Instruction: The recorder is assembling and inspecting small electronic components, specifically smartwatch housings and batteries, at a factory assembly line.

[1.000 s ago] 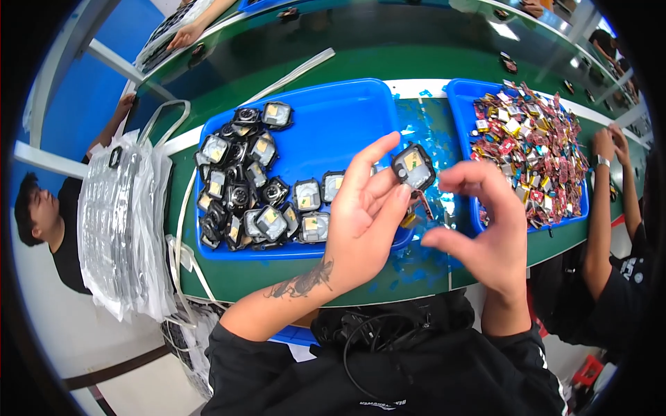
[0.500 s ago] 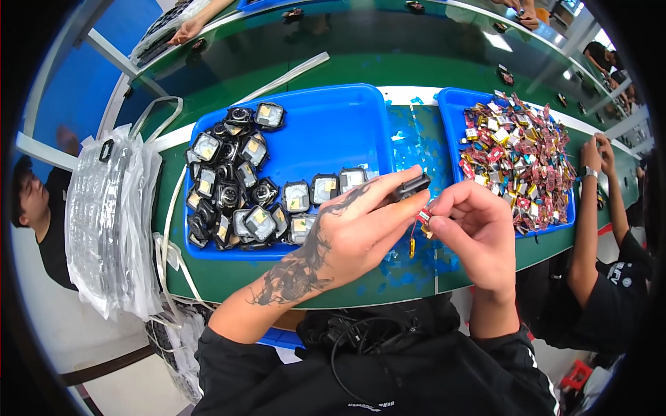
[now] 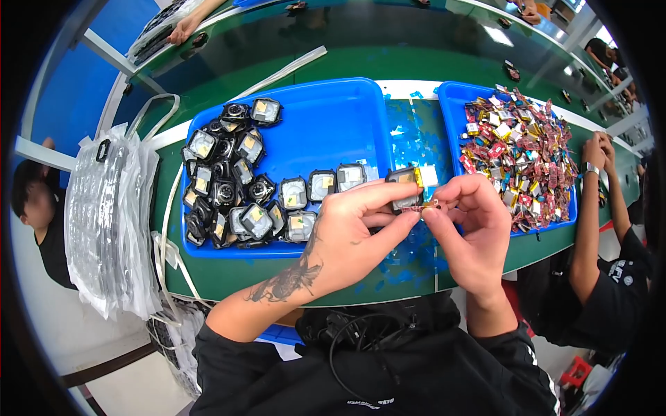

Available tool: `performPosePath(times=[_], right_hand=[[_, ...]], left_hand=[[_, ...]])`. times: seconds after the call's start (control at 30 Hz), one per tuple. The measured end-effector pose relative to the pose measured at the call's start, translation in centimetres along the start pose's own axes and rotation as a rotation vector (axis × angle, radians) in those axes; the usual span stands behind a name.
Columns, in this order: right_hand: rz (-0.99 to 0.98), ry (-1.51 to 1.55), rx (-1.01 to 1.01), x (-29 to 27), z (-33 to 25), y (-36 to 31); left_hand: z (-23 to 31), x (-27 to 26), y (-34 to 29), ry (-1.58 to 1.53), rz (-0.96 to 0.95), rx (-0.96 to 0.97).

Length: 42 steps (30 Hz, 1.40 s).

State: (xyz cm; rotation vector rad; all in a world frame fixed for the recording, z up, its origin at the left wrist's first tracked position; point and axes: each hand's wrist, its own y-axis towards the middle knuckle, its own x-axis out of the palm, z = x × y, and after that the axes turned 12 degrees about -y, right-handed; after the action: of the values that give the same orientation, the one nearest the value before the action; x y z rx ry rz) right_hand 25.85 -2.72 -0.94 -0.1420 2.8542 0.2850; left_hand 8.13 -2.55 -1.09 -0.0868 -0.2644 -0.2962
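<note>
My left hand [image 3: 357, 232] is closed around a black watch case [image 3: 402, 188], held between thumb and fingers above the gap between two blue trays. A small battery [image 3: 429, 175], silvery white with yellow tape, sticks out at the case's right side. Along the near edge of the case runs a thin reddish circuit board [image 3: 415, 208]. My right hand [image 3: 475, 232] pinches the right end of this board with thumb and forefinger, close to my left thumb. Whether the battery and board are joined is too small to tell.
The left blue tray [image 3: 333, 104] holds a heap of black watch cases [image 3: 225, 194] and a short row of them. The right blue tray [image 3: 449, 111] is piled with batteries and red circuit boards [image 3: 517, 159]. Bagged clear plastic trays [image 3: 111, 222] stand at left; a co-worker's arms [image 3: 590, 201] are at right.
My left hand has turned the watch case so its broad face shows. The yellow-taped piece that hung below the fingers is gone from there; a battery now shows beside the case.
</note>
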Motion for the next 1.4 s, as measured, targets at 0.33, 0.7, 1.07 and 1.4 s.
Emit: performPosePath(times=[0.33,0.7,1.07,1.4], right_hand=[[0.117,0.097,-0.018,1.3,0.6,0.2],[0.243,0.047,-0.075,2.5,1.2,-0.2],[0.251,-0.013,-0.081,2.4,1.3,-0.2],[0.109,0.078,0.027,2.2,0.5,0.2]], left_hand=[[-0.2,0.1,0.1,-0.19,-0.049,0.117],[-0.4,0.6,0.0,-0.246,0.007,0.129],[-0.1,0.6,0.0,-0.298,0.024,0.098],[-0.4,0.7,-0.1,-0.304,0.064,0.083]])
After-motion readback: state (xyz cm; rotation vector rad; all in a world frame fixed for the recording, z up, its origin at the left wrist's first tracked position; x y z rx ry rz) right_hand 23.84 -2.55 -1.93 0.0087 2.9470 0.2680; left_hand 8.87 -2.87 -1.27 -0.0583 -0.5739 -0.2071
